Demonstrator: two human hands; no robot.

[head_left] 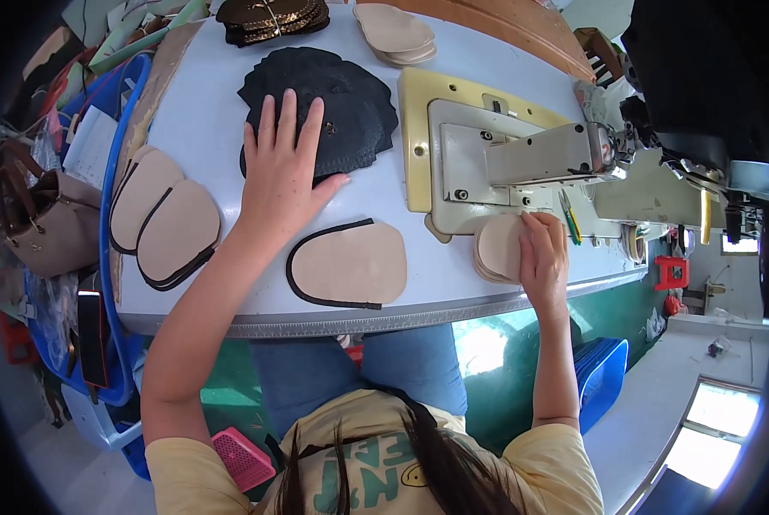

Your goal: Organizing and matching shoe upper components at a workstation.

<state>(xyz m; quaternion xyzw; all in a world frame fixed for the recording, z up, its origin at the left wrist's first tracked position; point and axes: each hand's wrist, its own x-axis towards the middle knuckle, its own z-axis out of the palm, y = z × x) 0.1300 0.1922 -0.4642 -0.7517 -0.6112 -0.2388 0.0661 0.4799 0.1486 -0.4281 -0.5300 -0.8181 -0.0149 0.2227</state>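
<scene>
Your white desk (pixel 191 94) has a ruled strip (pixel 384 320) along its near edge and a sewing machine (pixel 551 156) at the right. Your hands are well apart: the left hand (pixel 280 184) lies flat, fingers spread, on a black pile (pixel 358 107) towards the far side; the right hand (pixel 545 257) grips the edge of a beige stack (pixel 497 246) in front of the machine. Between them lies a black-edged piece (pixel 350 263). Past the desk's left end are a blue basin (pixel 110 206) and a handbag (pixel 54 230); a red stool (pixel 672 273) stands on the green floor (pixel 511 369) to the right.
</scene>
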